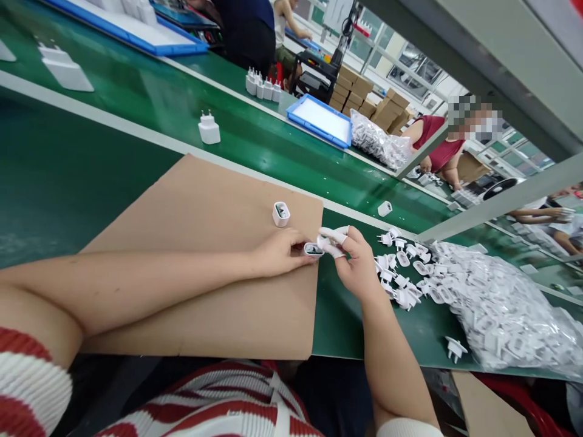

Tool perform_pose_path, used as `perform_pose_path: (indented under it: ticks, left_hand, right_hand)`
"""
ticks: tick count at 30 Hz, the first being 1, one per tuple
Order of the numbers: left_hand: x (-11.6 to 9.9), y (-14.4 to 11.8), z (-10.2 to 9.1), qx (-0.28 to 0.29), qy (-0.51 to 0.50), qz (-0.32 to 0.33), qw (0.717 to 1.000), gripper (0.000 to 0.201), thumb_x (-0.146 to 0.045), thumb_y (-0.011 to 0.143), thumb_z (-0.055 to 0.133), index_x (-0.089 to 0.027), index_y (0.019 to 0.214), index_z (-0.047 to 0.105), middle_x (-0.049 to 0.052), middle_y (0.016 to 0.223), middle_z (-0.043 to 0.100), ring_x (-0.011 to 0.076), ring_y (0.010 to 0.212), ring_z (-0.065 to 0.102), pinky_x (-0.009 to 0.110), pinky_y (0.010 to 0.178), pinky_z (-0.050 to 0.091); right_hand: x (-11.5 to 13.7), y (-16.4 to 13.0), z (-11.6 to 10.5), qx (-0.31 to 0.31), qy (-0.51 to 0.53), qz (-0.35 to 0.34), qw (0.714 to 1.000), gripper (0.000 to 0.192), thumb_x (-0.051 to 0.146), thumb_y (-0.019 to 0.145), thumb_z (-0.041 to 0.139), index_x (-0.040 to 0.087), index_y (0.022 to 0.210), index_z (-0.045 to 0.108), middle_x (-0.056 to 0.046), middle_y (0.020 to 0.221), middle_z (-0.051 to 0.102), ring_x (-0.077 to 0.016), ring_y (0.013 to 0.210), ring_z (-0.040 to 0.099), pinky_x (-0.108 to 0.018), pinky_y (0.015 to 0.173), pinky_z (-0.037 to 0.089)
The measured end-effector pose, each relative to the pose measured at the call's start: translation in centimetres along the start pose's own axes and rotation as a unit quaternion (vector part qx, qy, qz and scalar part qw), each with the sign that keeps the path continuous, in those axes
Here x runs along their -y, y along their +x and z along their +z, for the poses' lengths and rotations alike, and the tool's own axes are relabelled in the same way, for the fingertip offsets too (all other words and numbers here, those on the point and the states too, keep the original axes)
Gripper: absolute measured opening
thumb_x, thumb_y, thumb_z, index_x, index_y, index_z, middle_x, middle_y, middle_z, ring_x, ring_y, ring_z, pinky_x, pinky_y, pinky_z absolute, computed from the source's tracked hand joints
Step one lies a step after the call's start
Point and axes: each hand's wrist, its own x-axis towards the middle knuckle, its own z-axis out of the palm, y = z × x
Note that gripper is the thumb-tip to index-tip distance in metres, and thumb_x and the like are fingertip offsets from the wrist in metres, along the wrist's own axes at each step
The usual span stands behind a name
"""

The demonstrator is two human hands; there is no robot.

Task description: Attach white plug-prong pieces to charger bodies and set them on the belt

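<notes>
My left hand (283, 250) is closed on a white charger housing (313, 250), holding it low over the cardboard's right edge. The housing's open end shows a green circuit board inside. White finger covers wrap the fingers of my right hand (355, 258), which are pinched together against that housing's right end. What they grip, if anything, cannot be made out. A second open charger housing (281, 214) stands on the cardboard sheet (218, 303), just beyond my left hand. Loose white plug caps (401, 282) with pins lie to the right of my right hand.
A clear bag of white plug parts (505, 309) fills the bench's right side. Across the green conveyor belt (155, 115), carrying several chargers, are a blue tray (319, 121) and another bag of parts (380, 139). A metal post (496, 197) rises at right. Other people work beyond.
</notes>
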Motion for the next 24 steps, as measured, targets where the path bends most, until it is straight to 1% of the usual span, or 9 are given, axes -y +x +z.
perform_pose_path:
  ticks: [2, 3, 5, 7, 10, 14, 19, 24]
  left_hand:
    - [0.0, 0.0, -0.1, 0.004, 0.002, 0.0, 1.0, 0.03, -0.047, 0.087, 0.073, -0.019, 0.097, 0.071, 0.005, 0.092, 0.071, 0.0233, 0.088, 0.064, 0.034, 0.077, 0.05]
    - [0.0, 0.0, -0.1, 0.003, 0.005, 0.0, 1.0, 0.029, -0.047, 0.087, 0.073, -0.019, 0.095, 0.071, 0.005, 0.091, 0.07, 0.0232, 0.087, 0.064, 0.034, 0.076, 0.049]
    - [0.0, 0.0, -0.2, -0.004, 0.012, 0.002, 1.0, 0.029, -0.048, 0.086, 0.075, -0.019, 0.091, 0.07, 0.005, 0.089, 0.069, 0.0231, 0.085, 0.064, 0.035, 0.076, 0.049]
    - [-0.1, 0.0, -0.2, -0.008, 0.02, 0.005, 1.0, 0.029, -0.047, 0.086, 0.076, -0.019, 0.089, 0.07, 0.005, 0.088, 0.069, 0.0232, 0.085, 0.064, 0.035, 0.076, 0.048]
    - [-0.1, 0.0, -0.3, -0.002, 0.02, 0.011, 1.0, 0.025, -0.043, 0.087, 0.075, -0.019, 0.091, 0.07, 0.005, 0.089, 0.07, 0.0233, 0.086, 0.064, 0.036, 0.077, 0.049]
    - [0.0, 0.0, -0.3, -0.002, 0.015, 0.01, 1.0, 0.024, -0.043, 0.088, 0.074, -0.02, 0.094, 0.071, 0.005, 0.091, 0.07, 0.0231, 0.087, 0.064, 0.035, 0.077, 0.049]
    - [0.0, 0.0, -0.2, -0.008, 0.028, 0.015, 0.999, 0.026, -0.045, 0.086, 0.075, -0.019, 0.088, 0.069, 0.005, 0.086, 0.067, 0.0225, 0.084, 0.063, 0.035, 0.075, 0.048]
    - [0.2, 0.0, -0.1, -0.006, 0.017, 0.009, 1.0, 0.026, -0.044, 0.086, 0.075, -0.019, 0.091, 0.07, 0.006, 0.09, 0.07, 0.0228, 0.085, 0.064, 0.034, 0.076, 0.049]
  right_hand:
    - [0.5, 0.0, 0.3, 0.026, -0.045, -0.012, 0.999, 0.034, 0.014, 0.094, 0.054, 0.025, 0.122, 0.07, -0.009, 0.105, 0.066, -0.0252, 0.1, 0.059, -0.039, 0.087, 0.053]
    - [0.6, 0.0, 0.5, 0.041, -0.068, -0.012, 0.997, 0.034, 0.012, 0.092, 0.054, 0.024, 0.12, 0.07, -0.009, 0.104, 0.066, -0.0259, 0.099, 0.058, -0.039, 0.085, 0.052]
    - [0.6, 0.1, 1.0, 0.069, -0.098, -0.011, 0.993, 0.031, 0.009, 0.09, 0.054, 0.023, 0.112, 0.07, -0.009, 0.102, 0.066, -0.0265, 0.098, 0.057, -0.038, 0.084, 0.051]
    - [0.4, 0.1, 1.4, 0.081, -0.112, -0.012, 0.99, 0.029, 0.006, 0.088, 0.051, 0.023, 0.103, 0.069, -0.009, 0.101, 0.065, -0.026, 0.096, 0.057, -0.037, 0.082, 0.05]
    - [0.4, 0.1, 1.6, 0.069, -0.124, -0.018, 0.99, 0.029, 0.004, 0.085, 0.049, 0.023, 0.097, 0.068, -0.009, 0.097, 0.063, -0.0256, 0.093, 0.057, -0.036, 0.078, 0.049]
    - [0.5, -0.1, 1.4, 0.041, -0.123, -0.013, 0.991, 0.03, 0.005, 0.087, 0.049, 0.023, 0.099, 0.069, -0.009, 0.1, 0.065, -0.0264, 0.098, 0.059, -0.037, 0.082, 0.05]
    - [0.0, 0.1, 1.9, 0.052, -0.122, -0.026, 0.991, 0.034, 0.003, 0.083, 0.05, 0.022, 0.102, 0.071, -0.009, 0.097, 0.066, -0.0254, 0.094, 0.059, -0.035, 0.08, 0.051]
    - [0.2, 0.4, 2.0, 0.067, -0.176, -0.006, 0.982, 0.031, 0.002, 0.077, 0.052, 0.023, 0.09, 0.071, -0.007, 0.089, 0.064, -0.0244, 0.087, 0.058, -0.033, 0.072, 0.047]
